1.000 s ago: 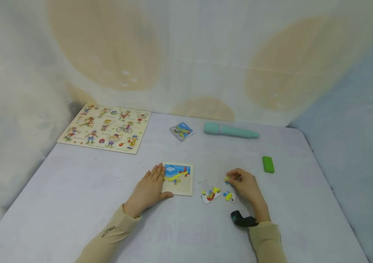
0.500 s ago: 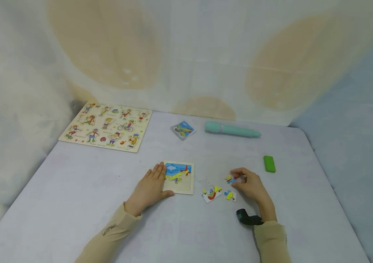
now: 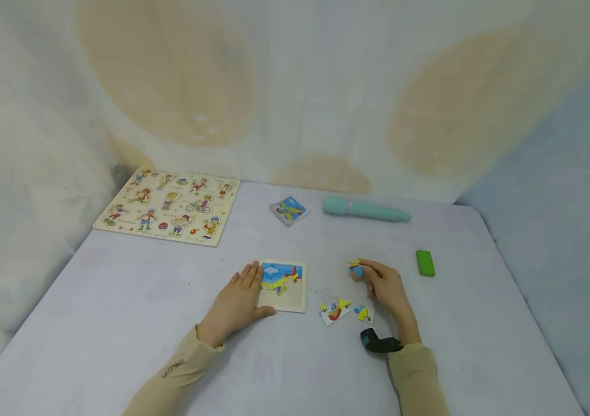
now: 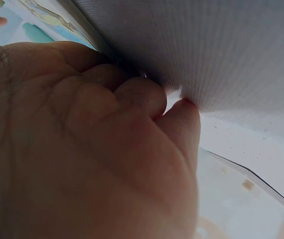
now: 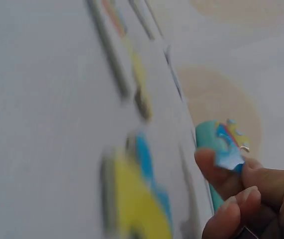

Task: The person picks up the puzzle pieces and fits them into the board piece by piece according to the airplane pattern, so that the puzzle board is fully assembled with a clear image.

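My left hand (image 3: 233, 303) rests with straight fingers along the left edge of a small square wooden puzzle board (image 3: 302, 289). The board's upper part carries fitted blue, yellow and red airplane pieces; bare wood shows below. Between thumb and fingers, my right hand (image 3: 389, 290) pinches a blue, yellow and red jigsaw piece (image 3: 355, 268), raised above the table in the right wrist view. Nearer me lie loose jigsaw pieces (image 3: 334, 311), white, yellow and red, and a yellow-and-blue jigsaw piece (image 3: 362, 313). The left palm fills much of the left wrist view.
A larger wooden board (image 3: 170, 206) with sports figures lies at the back left. An airplane picture card (image 3: 289, 210) and a mint-green pen-shaped object (image 3: 367, 208) are at the back. A green block (image 3: 425, 263) sits to the right.
My right hand first draws slightly right with the jigsaw piece, then moves left and away from me, turning the piece. The left hand stays on the puzzle board.
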Demonstrator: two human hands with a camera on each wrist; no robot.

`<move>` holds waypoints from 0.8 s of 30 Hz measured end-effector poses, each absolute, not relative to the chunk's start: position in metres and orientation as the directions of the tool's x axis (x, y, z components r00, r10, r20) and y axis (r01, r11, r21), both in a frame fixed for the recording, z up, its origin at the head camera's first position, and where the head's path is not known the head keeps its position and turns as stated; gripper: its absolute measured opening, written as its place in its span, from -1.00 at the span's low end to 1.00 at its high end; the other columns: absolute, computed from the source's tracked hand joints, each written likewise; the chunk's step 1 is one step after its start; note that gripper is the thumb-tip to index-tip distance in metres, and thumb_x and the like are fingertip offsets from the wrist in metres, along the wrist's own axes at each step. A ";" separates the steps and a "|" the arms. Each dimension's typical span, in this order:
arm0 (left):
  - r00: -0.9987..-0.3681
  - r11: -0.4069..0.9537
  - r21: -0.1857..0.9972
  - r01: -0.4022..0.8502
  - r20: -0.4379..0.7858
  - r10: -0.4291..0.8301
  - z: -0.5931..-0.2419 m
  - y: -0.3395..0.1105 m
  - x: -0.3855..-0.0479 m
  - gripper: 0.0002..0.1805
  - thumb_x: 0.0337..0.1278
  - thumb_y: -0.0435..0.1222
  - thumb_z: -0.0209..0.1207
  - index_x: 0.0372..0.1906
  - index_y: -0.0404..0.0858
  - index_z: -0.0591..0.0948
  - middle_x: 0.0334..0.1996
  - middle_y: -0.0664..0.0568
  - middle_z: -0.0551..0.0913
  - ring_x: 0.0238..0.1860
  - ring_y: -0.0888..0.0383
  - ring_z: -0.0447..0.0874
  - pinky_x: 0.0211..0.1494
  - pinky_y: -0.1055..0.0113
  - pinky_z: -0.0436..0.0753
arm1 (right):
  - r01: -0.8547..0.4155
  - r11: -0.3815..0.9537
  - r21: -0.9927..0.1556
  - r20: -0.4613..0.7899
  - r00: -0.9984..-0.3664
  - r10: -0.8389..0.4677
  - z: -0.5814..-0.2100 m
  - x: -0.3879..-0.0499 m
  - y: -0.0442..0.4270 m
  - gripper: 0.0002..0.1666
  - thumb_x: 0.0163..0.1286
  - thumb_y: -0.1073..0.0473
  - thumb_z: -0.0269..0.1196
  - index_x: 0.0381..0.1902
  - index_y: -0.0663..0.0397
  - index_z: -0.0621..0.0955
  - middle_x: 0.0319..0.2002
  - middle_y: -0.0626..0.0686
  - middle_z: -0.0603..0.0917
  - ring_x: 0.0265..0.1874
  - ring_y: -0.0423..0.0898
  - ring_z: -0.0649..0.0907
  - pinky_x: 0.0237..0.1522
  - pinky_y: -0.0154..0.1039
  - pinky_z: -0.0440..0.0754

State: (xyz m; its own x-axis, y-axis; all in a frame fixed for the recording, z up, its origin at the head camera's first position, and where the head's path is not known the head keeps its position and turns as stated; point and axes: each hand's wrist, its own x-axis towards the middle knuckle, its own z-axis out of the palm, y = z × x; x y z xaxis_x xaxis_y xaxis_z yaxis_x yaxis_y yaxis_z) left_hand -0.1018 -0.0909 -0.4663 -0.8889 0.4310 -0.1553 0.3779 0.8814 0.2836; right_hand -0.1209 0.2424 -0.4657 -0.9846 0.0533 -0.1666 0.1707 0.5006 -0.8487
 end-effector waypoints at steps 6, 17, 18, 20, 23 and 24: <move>-0.891 0.881 0.291 0.373 -0.154 0.428 -0.465 -0.091 -0.100 0.06 0.11 0.19 0.20 0.45 -0.48 0.12 0.50 -0.30 0.05 0.53 -0.18 0.02 0.52 -0.08 0.15 | 0.107 0.521 -0.847 -0.122 -0.992 0.005 -0.459 -0.130 0.212 -0.71 0.44 0.16 0.18 0.02 0.12 0.68 -0.48 0.06 0.62 -0.62 -0.20 0.41 -0.59 -0.41 0.36; -0.893 0.888 0.274 0.369 -0.160 0.420 -0.465 -0.091 -0.100 0.07 0.11 0.20 0.19 0.46 -0.47 0.12 0.51 -0.30 0.05 0.53 -0.17 0.02 0.52 -0.07 0.16 | 0.024 0.542 -0.840 -0.103 -0.988 -0.115 -0.465 -0.133 0.168 -0.87 0.31 0.14 0.32 -0.24 0.06 0.72 -0.25 0.03 0.76 -0.37 -0.17 0.56 -0.31 -0.36 0.48; -0.893 0.888 0.273 0.369 -0.160 0.420 -0.464 -0.091 -0.101 0.06 0.11 0.20 0.19 0.46 -0.47 0.12 0.51 -0.30 0.05 0.53 -0.17 0.02 0.53 -0.07 0.15 | 0.024 0.544 -0.838 -0.106 -0.987 -0.121 -0.466 -0.133 0.165 -0.88 0.30 0.15 0.32 -0.26 0.05 0.72 -0.26 0.02 0.76 -0.38 -0.17 0.55 -0.33 -0.37 0.48; -0.892 0.888 0.272 0.370 -0.164 0.422 -0.464 -0.091 -0.101 0.06 0.12 0.20 0.19 0.46 -0.47 0.12 0.51 -0.29 0.04 0.53 -0.16 0.01 0.53 -0.07 0.15 | 0.024 0.546 -0.837 -0.111 -0.985 -0.128 -0.466 -0.132 0.161 -0.90 0.30 0.16 0.32 -0.28 0.06 0.71 -0.30 0.01 0.75 -0.42 -0.17 0.54 -0.37 -0.39 0.47; -0.890 0.888 0.275 0.370 -0.169 0.423 -0.463 -0.091 -0.101 0.06 0.12 0.20 0.19 0.46 -0.47 0.12 0.51 -0.29 0.04 0.53 -0.16 0.01 0.53 -0.07 0.15 | 0.022 0.553 -0.833 -0.116 -0.984 -0.135 -0.467 -0.130 0.155 -0.90 0.28 0.17 0.34 -0.30 0.06 0.71 -0.35 0.00 0.73 -0.46 -0.18 0.52 -0.42 -0.40 0.45; -0.890 0.888 0.274 0.370 -0.171 0.423 -0.463 -0.091 -0.101 0.06 0.12 0.20 0.19 0.46 -0.47 0.12 0.51 -0.29 0.04 0.54 -0.16 0.01 0.53 -0.06 0.15 | 0.022 0.555 -0.831 -0.117 -0.984 -0.135 -0.467 -0.129 0.153 -0.91 0.28 0.16 0.34 -0.31 0.05 0.71 -0.36 -0.01 0.73 -0.46 -0.18 0.52 -0.42 -0.40 0.45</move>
State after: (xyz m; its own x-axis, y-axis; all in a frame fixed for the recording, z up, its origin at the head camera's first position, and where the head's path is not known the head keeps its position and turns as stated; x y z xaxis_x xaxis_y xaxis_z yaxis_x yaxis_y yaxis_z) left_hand -0.1009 -0.0908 -0.4634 -0.8898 0.4231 -0.1709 0.3696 0.8879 0.2740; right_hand -0.1293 0.1529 -0.4670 -0.9839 -0.1354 -0.1169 0.0223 0.5553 -0.8313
